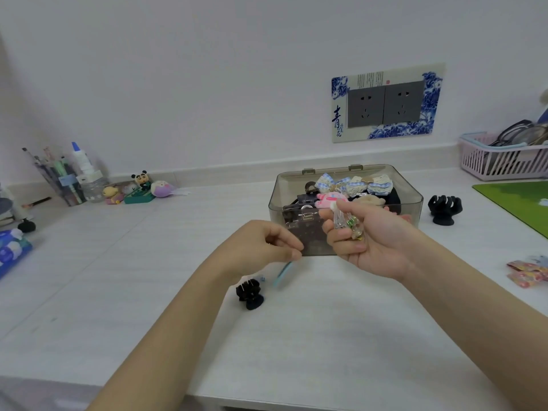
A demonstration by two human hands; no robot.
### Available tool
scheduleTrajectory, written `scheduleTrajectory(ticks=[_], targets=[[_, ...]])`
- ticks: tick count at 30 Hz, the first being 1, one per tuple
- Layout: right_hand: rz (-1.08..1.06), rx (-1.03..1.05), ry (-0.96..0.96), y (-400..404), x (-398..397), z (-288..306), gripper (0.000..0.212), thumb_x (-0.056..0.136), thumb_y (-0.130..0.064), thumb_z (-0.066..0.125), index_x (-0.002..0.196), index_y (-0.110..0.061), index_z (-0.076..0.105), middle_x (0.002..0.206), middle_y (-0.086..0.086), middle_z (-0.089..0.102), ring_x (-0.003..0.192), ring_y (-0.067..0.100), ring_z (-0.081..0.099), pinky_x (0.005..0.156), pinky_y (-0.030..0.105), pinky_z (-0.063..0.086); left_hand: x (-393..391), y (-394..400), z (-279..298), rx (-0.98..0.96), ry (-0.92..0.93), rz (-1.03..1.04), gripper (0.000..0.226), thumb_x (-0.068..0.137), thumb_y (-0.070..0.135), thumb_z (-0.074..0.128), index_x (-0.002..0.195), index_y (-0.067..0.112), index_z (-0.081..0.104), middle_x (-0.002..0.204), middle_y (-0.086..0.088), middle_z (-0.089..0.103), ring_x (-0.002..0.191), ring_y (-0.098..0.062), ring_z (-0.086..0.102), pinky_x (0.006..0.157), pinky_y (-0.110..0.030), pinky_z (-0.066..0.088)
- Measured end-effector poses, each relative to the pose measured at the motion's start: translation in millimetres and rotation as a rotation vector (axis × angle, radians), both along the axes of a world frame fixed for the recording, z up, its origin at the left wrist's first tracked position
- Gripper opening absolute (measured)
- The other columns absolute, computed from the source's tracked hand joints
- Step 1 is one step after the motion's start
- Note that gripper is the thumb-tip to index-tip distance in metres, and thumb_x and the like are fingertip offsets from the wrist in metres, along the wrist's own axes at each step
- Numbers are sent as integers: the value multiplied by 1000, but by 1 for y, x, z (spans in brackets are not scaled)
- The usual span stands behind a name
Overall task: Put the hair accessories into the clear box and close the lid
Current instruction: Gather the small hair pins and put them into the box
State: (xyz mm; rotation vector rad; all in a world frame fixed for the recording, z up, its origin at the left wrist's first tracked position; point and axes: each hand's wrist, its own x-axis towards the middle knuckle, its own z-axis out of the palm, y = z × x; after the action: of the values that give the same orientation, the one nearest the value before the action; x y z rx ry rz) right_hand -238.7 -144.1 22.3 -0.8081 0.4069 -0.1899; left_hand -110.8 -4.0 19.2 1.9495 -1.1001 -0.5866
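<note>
The clear smoky box stands on the white desk, holding blue checked bows, a pink plush clip and dark clips; whether its lid is on I cannot tell. In front of the box, my right hand is palm-up, holding a small clear packet of tiny accessories. My left hand pinches a light blue clip that hangs down from the fingertips. A small black claw clip lies on the desk below my left hand. A larger black claw clip stands right of the box.
A pen cup and bottles with small toy figures line the back left wall. A pink basket stands at the back right, a green mat beside it. Snack wrappers lie at the right edge, a blue pack at the left.
</note>
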Motion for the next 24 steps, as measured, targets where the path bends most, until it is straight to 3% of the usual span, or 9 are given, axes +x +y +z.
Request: scheduleTrajectory(ticks=[4,7,10,13,16,21,24], targets=[[-3,38,-31,-5,-1,3,29,96,-26,38,83,-5,53,58,5,49,33,6,39,25,13,23,-12,-2,20,-138,179,-6,13,83,2,65,83,15,67,47,14,57,36,2,44,35,-7,29],[-2,56,-56,-9,1,12,27,96,-26,38,85,-6,53,61,4,48,33,6,39,25,13,23,-13,-14,38,-233,285,-32,15,84,3,63,80,16,69,47,12,59,40,-2,45,38,-14,28],[-26,42,-80,-19,4,30,27,96,-25,39,83,-5,53,60,3,48,31,6,39,26,12,21,-6,-40,58,-291,353,9,15,87,1,59,83,13,66,50,12,61,44,0,49,37,-11,32],[-74,-36,-74,-36,12,46,26,97,-24,37,83,-6,50,64,3,46,32,6,38,25,12,22,8,-75,68,-226,374,65,15,91,1,52,92,9,65,61,2,49,52,-5,36,37,-12,27],[-163,-131,-41,-59,21,53,26,99,-24,34,87,-6,48,67,5,44,29,6,39,24,14,22,18,-107,65,-72,267,82,28,94,1,41,114,4,61,66,-1,42,54,-8,30,41,-15,25],[-224,-338,95,-91,26,50,25,99,-24,34,91,-4,48,68,5,43,29,6,39,24,14,22,22,-147,55,155,221,34,37,93,-3,33,122,1,57,72,-3,46,56,-10,35,38,-16,31],[-233,-451,190,-105,28,43,25,98,-22,36,91,-3,50,66,7,45,30,6,40,24,14,22,19,-161,50,187,208,46,37,92,-4,34,121,-3,57,72,-4,46,57,-11,34,47,-20,28]])
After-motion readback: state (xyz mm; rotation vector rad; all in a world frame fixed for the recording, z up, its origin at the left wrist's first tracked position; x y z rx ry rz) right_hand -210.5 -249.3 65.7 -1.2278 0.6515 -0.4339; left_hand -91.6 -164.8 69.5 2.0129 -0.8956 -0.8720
